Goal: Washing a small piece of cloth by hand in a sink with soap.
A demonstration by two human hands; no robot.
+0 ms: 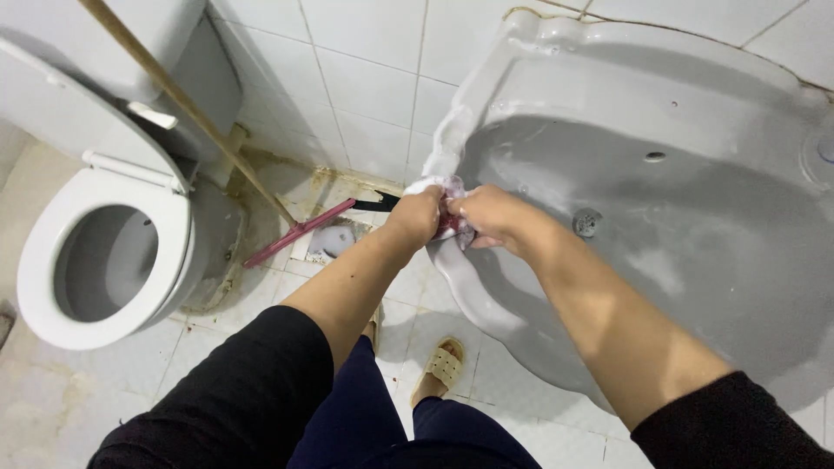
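Hands, left [419,214] and right [486,214], clench a soapy cloth [449,193] on the sink [695,174] rim, toilet [95,252] nearby.

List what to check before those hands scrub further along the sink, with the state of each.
1. Left hand on the soapy cloth: ok.
2. Right hand on the cloth: ok.
3. Cloth at the sink rim: ok, lather along the edge.
4. Drain unblocked: cannot tell.
5. Footing: not ok, floor stained, maybe wet; sandal on.
6. Broom clear of feet: ok, near the toilet.
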